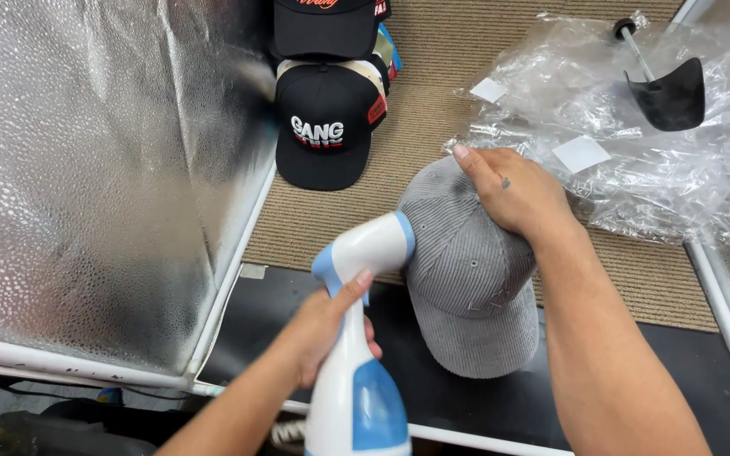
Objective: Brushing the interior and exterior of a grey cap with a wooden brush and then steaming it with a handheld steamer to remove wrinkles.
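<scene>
1. The left hand [327, 325] was closed around the handle of a white and blue handheld steamer [356, 338], whose nozzle touched the crown of a grey corduroy cap [466, 279].
2. The right hand [513, 190] gripped that cap from above, holding it over the bench's [703, 371] black front part.
3. Judging by the contact, steaming looked under way, not finished.
4. Black caps [327, 127] lay stacked near the far edge, beside crumpled plastic bags [635, 169].
</scene>
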